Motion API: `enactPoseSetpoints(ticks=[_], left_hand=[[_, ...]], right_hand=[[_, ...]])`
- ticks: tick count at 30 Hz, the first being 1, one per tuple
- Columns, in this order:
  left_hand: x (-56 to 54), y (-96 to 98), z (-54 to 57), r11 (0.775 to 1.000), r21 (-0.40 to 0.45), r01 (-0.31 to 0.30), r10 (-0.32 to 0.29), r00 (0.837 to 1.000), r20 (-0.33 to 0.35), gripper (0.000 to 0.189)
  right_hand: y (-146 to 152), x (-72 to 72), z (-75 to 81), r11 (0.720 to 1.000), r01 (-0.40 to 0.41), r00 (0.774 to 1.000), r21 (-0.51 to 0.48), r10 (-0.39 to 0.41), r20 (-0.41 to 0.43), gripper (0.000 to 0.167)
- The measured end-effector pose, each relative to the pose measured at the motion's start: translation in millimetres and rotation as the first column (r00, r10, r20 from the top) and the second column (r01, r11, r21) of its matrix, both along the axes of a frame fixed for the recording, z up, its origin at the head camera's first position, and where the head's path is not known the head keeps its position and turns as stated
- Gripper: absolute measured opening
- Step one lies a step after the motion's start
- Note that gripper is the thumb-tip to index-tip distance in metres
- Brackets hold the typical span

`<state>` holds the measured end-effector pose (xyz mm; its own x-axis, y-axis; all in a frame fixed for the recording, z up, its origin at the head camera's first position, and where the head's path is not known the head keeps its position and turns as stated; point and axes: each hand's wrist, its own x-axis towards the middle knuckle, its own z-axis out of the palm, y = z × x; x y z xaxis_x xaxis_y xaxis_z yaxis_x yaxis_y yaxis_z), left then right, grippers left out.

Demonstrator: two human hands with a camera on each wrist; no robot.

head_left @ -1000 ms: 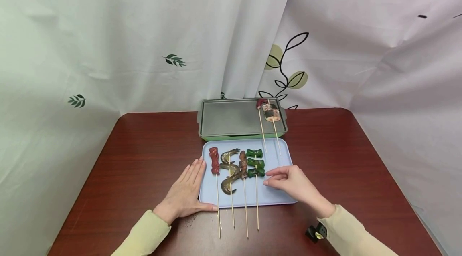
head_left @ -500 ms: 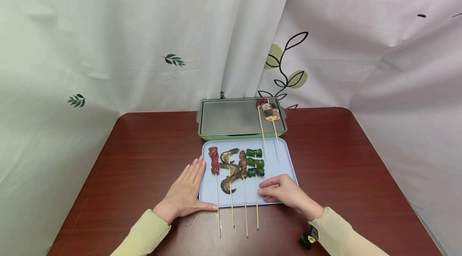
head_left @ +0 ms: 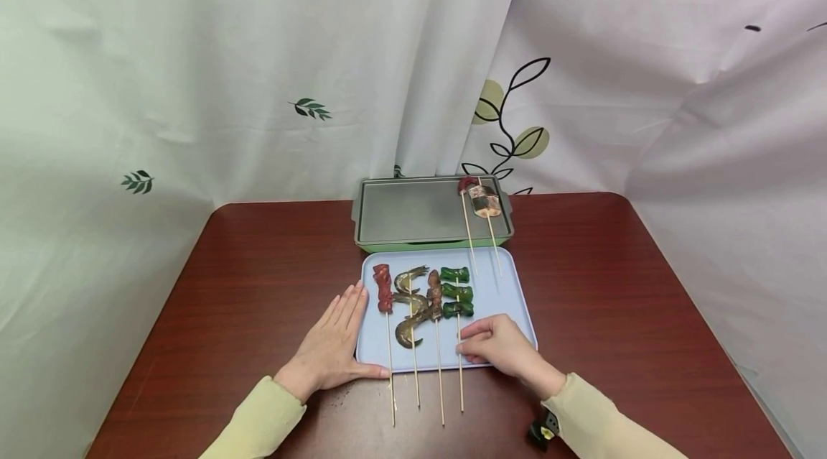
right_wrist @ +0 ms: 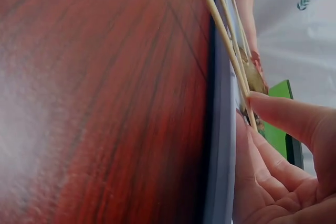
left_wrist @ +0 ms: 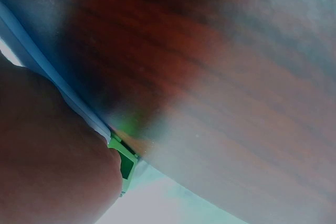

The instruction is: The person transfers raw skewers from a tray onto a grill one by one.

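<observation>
My right hand (head_left: 507, 350) pinches the wooden stick of a green pepper skewer (head_left: 457, 292) between thumb and fingers, just below the pepper pieces. In the right wrist view the thumb (right_wrist: 286, 114) presses that stick (right_wrist: 226, 38). The skewer lies on a light blue tray (head_left: 507, 294), its stick reaching over the front rim. Flat against the tray's left edge rests my left hand (head_left: 332, 344), fingers straight, thumb along the front rim. Left of the peppers lie a brown meat skewer (head_left: 435, 292), a shrimp skewer (head_left: 407, 335) and a red meat skewer (head_left: 382, 288).
Behind the tray stands a grey griddle (head_left: 413, 211) with a green base. A fish skewer (head_left: 484, 202) and a dark red skewer (head_left: 466, 184) lie at its right side, sticks reaching over the tray. White printed curtains (head_left: 258, 85) surround the brown table (head_left: 594, 265).
My right hand has moved left and toward me, from beside the pepper pieces down to the stick, and now pinches it. My left hand and the skewers look unmoved.
</observation>
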<state>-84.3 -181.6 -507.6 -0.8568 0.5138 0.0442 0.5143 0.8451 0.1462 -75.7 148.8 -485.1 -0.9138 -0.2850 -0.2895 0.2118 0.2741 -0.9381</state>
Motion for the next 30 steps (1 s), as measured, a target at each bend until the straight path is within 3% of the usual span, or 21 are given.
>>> enactPoseSetpoints(ticks=[8, 19, 30], left_hand=[[2.0, 1.8, 6.0, 0.999, 0.042, 0.012, -0.012, 1.000, 0.001, 0.137], [0.2, -0.5, -4.1, 1.000, 0.026, 0.005, -0.004, 0.999, -0.031, 0.138], [0.1, 0.2, -2.6, 1.000, 0.011, -0.003, 0.003, 1.000, -0.004, 0.139]], right_hand=[[1, 3.0, 0.0, 0.998, 0.003, 1.000, -0.061, -0.003, -0.003, 0.026], [8, 2.7, 4.9, 0.996, 0.065, 0.998, -0.062, -0.066, -0.010, 0.029], [16, 4.3, 15.3, 0.996, 0.028, 0.999, -0.088, -0.031, -0.031, 0.030]])
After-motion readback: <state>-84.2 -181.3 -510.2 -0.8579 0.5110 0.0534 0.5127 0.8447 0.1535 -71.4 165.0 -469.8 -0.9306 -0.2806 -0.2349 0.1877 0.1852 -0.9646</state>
